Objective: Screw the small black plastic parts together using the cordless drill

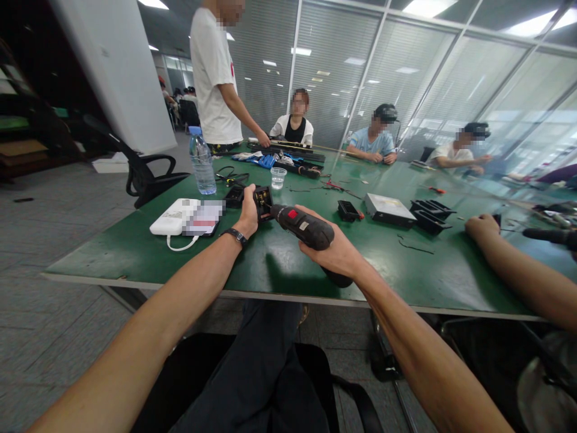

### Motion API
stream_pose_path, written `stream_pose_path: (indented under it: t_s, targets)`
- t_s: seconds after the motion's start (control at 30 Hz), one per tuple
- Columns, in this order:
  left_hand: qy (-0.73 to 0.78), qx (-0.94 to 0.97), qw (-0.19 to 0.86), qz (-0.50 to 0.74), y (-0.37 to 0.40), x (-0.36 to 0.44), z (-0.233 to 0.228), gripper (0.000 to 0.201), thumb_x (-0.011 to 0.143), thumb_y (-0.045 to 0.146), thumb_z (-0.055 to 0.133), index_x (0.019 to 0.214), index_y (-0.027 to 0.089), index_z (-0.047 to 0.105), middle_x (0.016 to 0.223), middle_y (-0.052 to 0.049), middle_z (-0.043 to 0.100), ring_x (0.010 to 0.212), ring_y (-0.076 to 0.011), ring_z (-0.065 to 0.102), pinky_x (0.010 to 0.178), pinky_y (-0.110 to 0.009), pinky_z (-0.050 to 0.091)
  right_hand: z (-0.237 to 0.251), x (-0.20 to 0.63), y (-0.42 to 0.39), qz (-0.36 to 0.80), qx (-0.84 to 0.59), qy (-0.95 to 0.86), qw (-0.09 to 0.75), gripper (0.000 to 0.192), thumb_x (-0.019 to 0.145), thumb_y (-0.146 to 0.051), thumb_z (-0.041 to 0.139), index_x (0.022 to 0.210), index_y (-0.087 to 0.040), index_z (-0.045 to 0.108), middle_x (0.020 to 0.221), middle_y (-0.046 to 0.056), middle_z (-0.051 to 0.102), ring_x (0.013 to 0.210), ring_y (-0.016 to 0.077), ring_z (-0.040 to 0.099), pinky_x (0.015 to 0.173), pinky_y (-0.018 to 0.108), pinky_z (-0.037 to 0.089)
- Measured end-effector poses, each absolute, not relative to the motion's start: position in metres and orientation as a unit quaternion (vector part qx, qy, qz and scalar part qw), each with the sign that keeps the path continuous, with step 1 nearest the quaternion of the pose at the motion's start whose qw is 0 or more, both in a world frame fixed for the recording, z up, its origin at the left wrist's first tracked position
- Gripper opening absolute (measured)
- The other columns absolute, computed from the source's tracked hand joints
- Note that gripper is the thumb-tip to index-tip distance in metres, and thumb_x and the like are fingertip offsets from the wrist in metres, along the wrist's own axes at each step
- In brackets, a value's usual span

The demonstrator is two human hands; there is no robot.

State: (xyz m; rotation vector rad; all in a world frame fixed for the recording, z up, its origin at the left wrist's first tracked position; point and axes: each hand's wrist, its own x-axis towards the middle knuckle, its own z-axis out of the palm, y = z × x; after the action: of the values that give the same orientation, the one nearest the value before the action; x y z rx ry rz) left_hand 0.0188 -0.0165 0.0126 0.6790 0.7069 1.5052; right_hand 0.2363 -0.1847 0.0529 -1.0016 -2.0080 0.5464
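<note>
Gripped nearest, in the right hand (336, 249), fingers wrapped round it, a black electric screwdriver (302, 225) above the green desk (135, 252); held just beyond, in the left hand (247, 211), a small black part (262, 198) at the tool's tip; stood farther off, a water bottle (202, 161) and plastic cup (278, 177).

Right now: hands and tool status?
Left hand steadies black part. Right hand grips electric screwdriver, tip at part. Co-worker's arm clear, right.
</note>
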Motion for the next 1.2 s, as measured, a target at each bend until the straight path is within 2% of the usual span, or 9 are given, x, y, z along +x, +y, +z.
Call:
stream_pose_path:
  t_s: [0.1, 0.3, 0.5, 0.7, 0.83, 1.03, 1.2]
  targets:
    - [0.313, 0.288, 0.624, 0.656, -0.0158, 0.0189, 0.0126, 0.049, 0.104, 0.068, 0.066, 0.092, 0.021, 0.071, 0.072, -0.006, 0.075, 0.066, -0.0248, 0.079, 0.054, -0.029, 0.058, 0.0528, 0.2362, -0.1845, 0.215, -0.398, -0.796, 0.403, 0.09, 0.085, -0.018, 0.074, 0.174, -0.018, 0.058, 0.154, 0.014, 0.08, 0.134, 0.031, 0.079, 0.126, 0.052, 0.057]
    - [0.312, 0.292, 0.619, 0.659, -0.0171, 0.0191, 0.0142, 0.047, 0.11, 0.061, 0.059, 0.088, 0.02, 0.069, 0.074, -0.007, 0.076, 0.069, -0.0239, 0.08, 0.055, -0.027, 0.058, 0.0544, 0.2353, -0.1858, 0.225, -0.4, -0.791, 0.406, 0.091, 0.083, -0.018, 0.075, 0.172, -0.017, 0.059, 0.146, 0.013, 0.084, 0.139, 0.0316, 0.078, 0.124, 0.049, 0.058]
    - [0.31, 0.286, 0.621, 0.661, -0.0177, 0.0191, 0.0139, 0.046, 0.105, 0.065, 0.068, 0.093, 0.021, 0.071, 0.074, -0.006, 0.076, 0.07, -0.0259, 0.08, 0.057, -0.029, 0.06, 0.0542, 0.2354, -0.1858, 0.23, -0.394, -0.79, 0.41, 0.089, 0.083, -0.019, 0.075, 0.172, -0.018, 0.06, 0.142, 0.012, 0.085, 0.139, 0.0316, 0.077, 0.123, 0.049, 0.059]
    - [0.324, 0.298, 0.609, 0.66, -0.0179, 0.0189, 0.0142, 0.046, 0.113, 0.057, 0.055, 0.091, 0.02, 0.07, 0.074, -0.006, 0.076, 0.07, -0.0229, 0.08, 0.058, -0.026, 0.06, 0.0538, 0.2354, -0.1853, 0.231, -0.397, -0.788, 0.409, 0.091, 0.083, -0.017, 0.075, 0.173, -0.019, 0.059, 0.141, 0.012, 0.086, 0.142, 0.0334, 0.076, 0.123, 0.051, 0.06]
    - [0.325, 0.304, 0.607, 0.658, -0.0194, 0.0193, 0.0152, 0.048, 0.115, 0.055, 0.049, 0.089, 0.02, 0.069, 0.074, -0.006, 0.076, 0.071, -0.0225, 0.081, 0.059, -0.026, 0.061, 0.0538, 0.2357, -0.1856, 0.233, -0.399, -0.787, 0.409, 0.091, 0.083, -0.017, 0.075, 0.173, -0.02, 0.059, 0.136, 0.011, 0.087, 0.137, 0.0327, 0.078, 0.121, 0.051, 0.062]
    - [0.323, 0.292, 0.616, 0.656, -0.0177, 0.0186, 0.0129, 0.047, 0.108, 0.064, 0.063, 0.092, 0.021, 0.071, 0.073, -0.006, 0.076, 0.061, -0.0228, 0.076, 0.049, -0.027, 0.053, 0.053, 0.2359, -0.1853, 0.225, -0.404, -0.79, 0.402, 0.091, 0.084, -0.018, 0.075, 0.174, -0.019, 0.057, 0.134, 0.011, 0.088, 0.132, 0.0311, 0.08, 0.119, 0.049, 0.062]
    - [0.322, 0.307, 0.614, 0.652, -0.0169, 0.0178, 0.0127, 0.047, 0.114, 0.057, 0.052, 0.094, 0.019, 0.072, 0.078, -0.008, 0.08, 0.068, -0.0229, 0.08, 0.051, -0.026, 0.054, 0.0537, 0.235, -0.1853, 0.227, -0.407, -0.787, 0.404, 0.092, 0.083, -0.019, 0.074, 0.174, -0.016, 0.058, 0.135, 0.012, 0.087, 0.129, 0.0313, 0.08, 0.117, 0.048, 0.063]
